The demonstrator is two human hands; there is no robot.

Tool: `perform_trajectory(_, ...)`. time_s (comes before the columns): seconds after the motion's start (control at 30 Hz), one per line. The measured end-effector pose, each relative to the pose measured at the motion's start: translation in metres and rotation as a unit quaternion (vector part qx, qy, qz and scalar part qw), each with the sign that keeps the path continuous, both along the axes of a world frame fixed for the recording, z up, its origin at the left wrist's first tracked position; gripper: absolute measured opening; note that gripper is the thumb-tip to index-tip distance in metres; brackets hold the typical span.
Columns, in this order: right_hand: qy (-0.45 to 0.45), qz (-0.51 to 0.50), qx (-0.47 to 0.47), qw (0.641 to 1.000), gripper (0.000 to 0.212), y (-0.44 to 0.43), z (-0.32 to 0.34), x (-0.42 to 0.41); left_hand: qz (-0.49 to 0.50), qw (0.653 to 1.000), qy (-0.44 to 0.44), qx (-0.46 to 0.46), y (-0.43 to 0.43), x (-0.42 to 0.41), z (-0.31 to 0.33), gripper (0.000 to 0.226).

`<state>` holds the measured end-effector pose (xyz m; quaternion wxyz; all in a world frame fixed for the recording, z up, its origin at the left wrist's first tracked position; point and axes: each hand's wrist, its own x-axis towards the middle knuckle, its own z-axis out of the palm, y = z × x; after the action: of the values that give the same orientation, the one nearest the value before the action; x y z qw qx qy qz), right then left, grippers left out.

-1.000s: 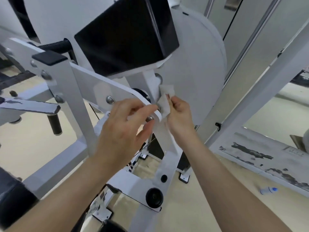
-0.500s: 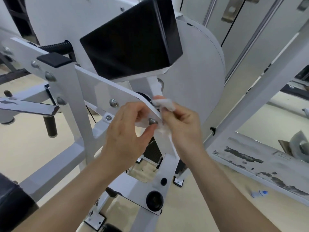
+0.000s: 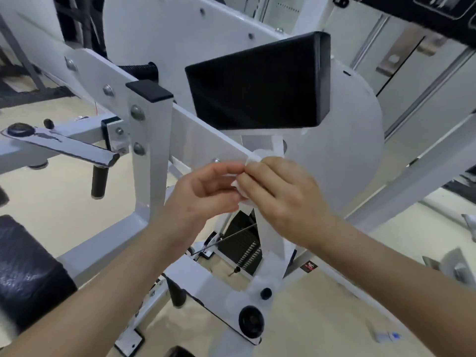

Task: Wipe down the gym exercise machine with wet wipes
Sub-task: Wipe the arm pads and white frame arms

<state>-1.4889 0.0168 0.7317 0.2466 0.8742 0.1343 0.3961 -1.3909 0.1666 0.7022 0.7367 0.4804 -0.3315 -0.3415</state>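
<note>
Single head cam, looks fwd and down, close over hands [image 3: 247,191], machine frame [image 3: 152,155]

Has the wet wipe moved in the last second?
Yes. The wet wipe has come down from above the white bar's end to just below it.

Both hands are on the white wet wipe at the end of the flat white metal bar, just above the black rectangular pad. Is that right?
Not quite. The head view shows the left hand and right hand holding the white wet wipe at the end of the flat white metal bar just below the black rectangular pad, not above it.
</note>
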Motion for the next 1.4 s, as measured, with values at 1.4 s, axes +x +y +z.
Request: perform_trajectory(1.4,0.273,-0.199,-0.240,0.910,0.060,0.041,0.008,0.085,0.327,0.802,-0.416,0.278,0.004,0.036,-0.060,0.070)
